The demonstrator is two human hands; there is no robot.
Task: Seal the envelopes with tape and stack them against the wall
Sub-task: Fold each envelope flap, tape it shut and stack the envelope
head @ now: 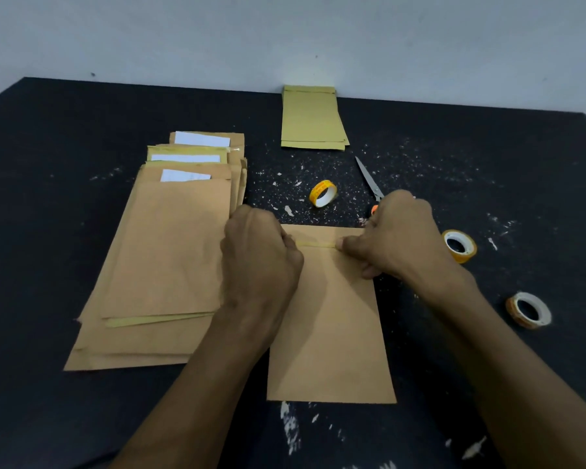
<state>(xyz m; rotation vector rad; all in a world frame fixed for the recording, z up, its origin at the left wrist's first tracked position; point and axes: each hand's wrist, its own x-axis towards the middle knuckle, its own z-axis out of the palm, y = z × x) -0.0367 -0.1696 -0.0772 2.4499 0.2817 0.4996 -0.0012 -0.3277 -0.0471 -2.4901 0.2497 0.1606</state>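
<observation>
A brown envelope [332,333] lies flat on the black table in front of me. A yellowish strip of tape [317,244] stretches across its folded flap. My left hand [259,255] is curled at the strip's left end and my right hand [398,235] pinches its right end, both low over the envelope's top. A pile of brown envelopes [163,265] with white papers showing at their open tops lies to the left. A small stack of envelopes [312,120] rests with its far end against the wall.
Three tape rolls lie on the table: a yellow one [323,193] behind the envelope, one [459,246] by my right wrist, one [528,310] further right. Scissors [369,179] lie behind my right hand. White flecks mark the black table [65,130].
</observation>
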